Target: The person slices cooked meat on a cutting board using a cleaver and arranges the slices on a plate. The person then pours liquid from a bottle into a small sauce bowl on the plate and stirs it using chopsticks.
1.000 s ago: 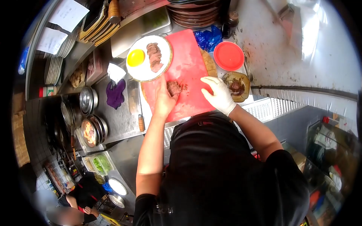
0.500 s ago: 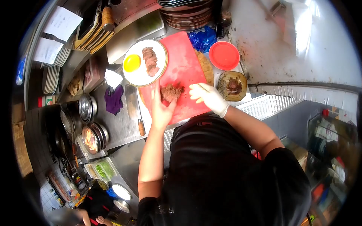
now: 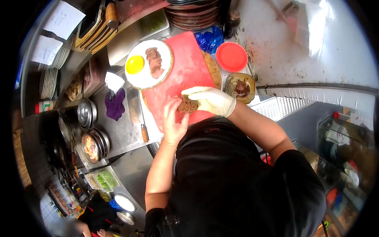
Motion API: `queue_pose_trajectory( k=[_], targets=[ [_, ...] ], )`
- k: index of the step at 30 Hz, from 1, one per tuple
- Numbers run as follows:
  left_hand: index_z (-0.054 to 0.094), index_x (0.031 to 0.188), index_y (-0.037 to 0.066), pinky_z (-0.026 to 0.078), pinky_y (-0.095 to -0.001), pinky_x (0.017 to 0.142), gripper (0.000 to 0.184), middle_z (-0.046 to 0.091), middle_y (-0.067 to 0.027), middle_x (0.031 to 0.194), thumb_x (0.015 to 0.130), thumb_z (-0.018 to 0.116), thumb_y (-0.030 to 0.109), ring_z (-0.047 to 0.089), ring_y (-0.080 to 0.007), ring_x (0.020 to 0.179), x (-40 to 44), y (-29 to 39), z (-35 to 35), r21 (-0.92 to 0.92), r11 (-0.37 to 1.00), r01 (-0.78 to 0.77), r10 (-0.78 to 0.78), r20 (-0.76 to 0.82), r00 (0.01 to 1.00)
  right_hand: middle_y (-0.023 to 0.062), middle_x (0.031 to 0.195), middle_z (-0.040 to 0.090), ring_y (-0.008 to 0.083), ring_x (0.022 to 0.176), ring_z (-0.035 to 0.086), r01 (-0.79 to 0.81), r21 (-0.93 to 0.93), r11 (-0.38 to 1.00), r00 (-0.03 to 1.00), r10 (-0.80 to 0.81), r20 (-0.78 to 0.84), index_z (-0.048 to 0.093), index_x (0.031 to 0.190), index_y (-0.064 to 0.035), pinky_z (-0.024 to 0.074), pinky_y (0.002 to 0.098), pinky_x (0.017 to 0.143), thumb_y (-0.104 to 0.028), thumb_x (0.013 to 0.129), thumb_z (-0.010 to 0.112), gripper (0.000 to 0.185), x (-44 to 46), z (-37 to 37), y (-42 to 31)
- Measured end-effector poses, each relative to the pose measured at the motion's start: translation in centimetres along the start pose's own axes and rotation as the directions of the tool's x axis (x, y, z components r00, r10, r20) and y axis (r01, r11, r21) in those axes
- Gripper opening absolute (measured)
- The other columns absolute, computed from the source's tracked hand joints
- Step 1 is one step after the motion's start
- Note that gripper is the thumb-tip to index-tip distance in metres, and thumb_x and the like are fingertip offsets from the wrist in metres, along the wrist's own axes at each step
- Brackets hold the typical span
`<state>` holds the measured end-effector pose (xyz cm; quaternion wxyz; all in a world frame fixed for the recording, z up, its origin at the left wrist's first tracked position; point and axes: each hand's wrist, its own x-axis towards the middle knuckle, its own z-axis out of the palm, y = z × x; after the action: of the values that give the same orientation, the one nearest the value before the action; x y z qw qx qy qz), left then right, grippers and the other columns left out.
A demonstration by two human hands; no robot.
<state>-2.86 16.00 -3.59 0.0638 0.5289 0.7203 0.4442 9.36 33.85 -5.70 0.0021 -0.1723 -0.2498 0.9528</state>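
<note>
A brown heap of cut meat (image 3: 187,105) is gathered between my two hands over the near part of the red cutting board (image 3: 185,59). My bare left hand (image 3: 174,119) cups it from the left, fingers curled against its side. From the right, my right hand (image 3: 214,101) in a pale glove wraps over its far edge. Whether the heap still touches the board cannot be made out. Beyond the hands, a white plate (image 3: 138,81) overlaps the board's left edge. It bears a row of meat slices (image 3: 154,63) and a small yellow dish (image 3: 135,64).
Right of the board are a red lid (image 3: 231,57) and a square bowl (image 3: 240,87) with meat bits. A wooden-handled knife (image 3: 144,133) and purple cloth (image 3: 115,104) lie to the left. Stacked plates (image 3: 193,15) stand behind. Another person's arm (image 3: 83,228) shows at lower left.
My gloved right hand has moved left and closed onto the meat heap. My left hand has shifted slightly nearer to me, and the heap is now enclosed from both sides.
</note>
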Motion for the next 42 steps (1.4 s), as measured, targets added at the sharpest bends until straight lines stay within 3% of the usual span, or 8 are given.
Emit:
queue_pose_trajectory(
  k=[7,11,21,27,30,31,35,42],
  targets=[
    [0.062,0.124,0.002,0.049,-0.0497,0.100,0.055,0.055,-0.0173,0.126,0.073,0.079,-0.006,0.055,-0.0390,0.118,-1.1,-1.7,1.0,0.275,0.954,-0.119,0.161,-0.134,0.978,0.0134,0.131,0.069,0.0232,0.121,0.066,0.099,0.234,0.967,0.994,-0.105,0.013,0.062,0.136,0.0021,0.0527,0.0394,0.108,-0.015,0.108,0.056,0.034,1.6,0.7,2.2],
    [0.062,0.125,0.001,0.053,-0.0474,0.093,0.054,0.057,-0.0172,0.121,0.075,0.079,-0.008,0.059,-0.0382,0.109,-0.5,-2.5,1.4,0.415,0.890,-0.189,0.261,-0.123,0.957,0.0115,0.124,0.071,0.0210,0.113,0.069,0.100,0.079,0.992,0.993,-0.095,-0.065,0.064,0.133,0.0021,0.0555,0.0363,0.099,-0.015,0.108,0.055,0.031,1.8,2.2,2.2],
    [0.058,0.127,-0.001,0.054,-0.0477,0.096,0.056,0.064,-0.0204,0.120,0.076,0.080,-0.011,0.064,-0.0399,0.111,-0.9,-3.2,1.5,0.404,0.864,-0.301,0.359,-0.074,0.930,0.0130,0.138,0.065,0.0228,0.130,0.062,-0.036,0.079,0.996,0.992,0.045,-0.121,0.056,0.142,0.0025,0.0509,0.0376,0.113,-0.001,0.103,0.061,0.040,1.9,2.8,1.4],
    [0.053,0.137,-0.004,0.052,-0.0494,0.104,0.056,0.059,-0.0258,0.137,0.084,0.073,-0.008,0.059,-0.0443,0.124,-2.1,-2.9,1.4,0.190,0.960,-0.207,0.226,-0.080,0.971,0.0138,0.136,0.065,0.0232,0.127,0.064,0.037,0.022,0.999,0.992,-0.034,-0.119,0.055,0.142,0.0027,0.0522,0.0374,0.109,0.002,0.101,0.062,0.042,2.3,1.2,2.3],
    [0.045,0.147,-0.005,0.048,-0.0493,0.110,0.066,0.054,-0.0279,0.145,0.086,0.070,-0.006,0.055,-0.0459,0.132,-2.4,-0.9,0.9,0.117,0.992,0.034,-0.015,-0.163,0.987,0.0136,0.136,0.065,0.0229,0.126,0.065,0.083,-0.032,0.996,0.991,-0.086,-0.102,0.054,0.143,0.0034,0.0525,0.0374,0.108,0.003,0.100,0.062,0.044,2.1,1.6,1.4],
    [0.040,0.153,-0.006,0.046,-0.0460,0.114,0.066,0.050,-0.0271,0.150,0.092,0.067,-0.006,0.054,-0.0388,0.136,-2.3,-0.9,1.2,-0.054,0.992,0.118,-0.125,-0.166,0.978,0.0134,0.136,0.065,0.0225,0.126,0.065,0.110,-0.067,0.992,0.988,-0.116,-0.105,0.053,0.144,0.0040,0.0522,0.0374,0.109,0.004,0.100,0.063,0.045,1.8,2.2,1.0],
    [0.036,0.157,-0.007,0.048,-0.0362,0.114,0.063,0.054,-0.0182,0.147,0.100,0.063,-0.006,0.055,-0.0228,0.135,-1.4,-0.7,1.6,-0.668,0.574,0.474,-0.577,0.081,0.813,0.0118,0.139,0.063,0.0205,0.128,0.063,0.205,-0.232,0.951,0.970,-0.228,-0.081,0.049,0.149,0.0034,0.0510,0.0366,0.110,0.005,0.099,0.063,0.053,1.7,1.9,1.1],
    [0.041,0.156,-0.005,0.053,-0.0301,0.104,0.063,0.063,-0.0136,0.137,0.097,0.063,-0.013,0.064,-0.0179,0.121,-0.4,-0.8,1.3,-0.694,0.416,0.588,-0.668,0.205,0.715,0.0095,0.143,0.061,0.0174,0.132,0.059,0.216,-0.436,0.874,0.973,-0.231,0.018,0.044,0.155,-0.0022,0.0498,0.0345,0.112,0.009,0.097,0.065,0.063,1.6,0.5,1.5]
  ],
)
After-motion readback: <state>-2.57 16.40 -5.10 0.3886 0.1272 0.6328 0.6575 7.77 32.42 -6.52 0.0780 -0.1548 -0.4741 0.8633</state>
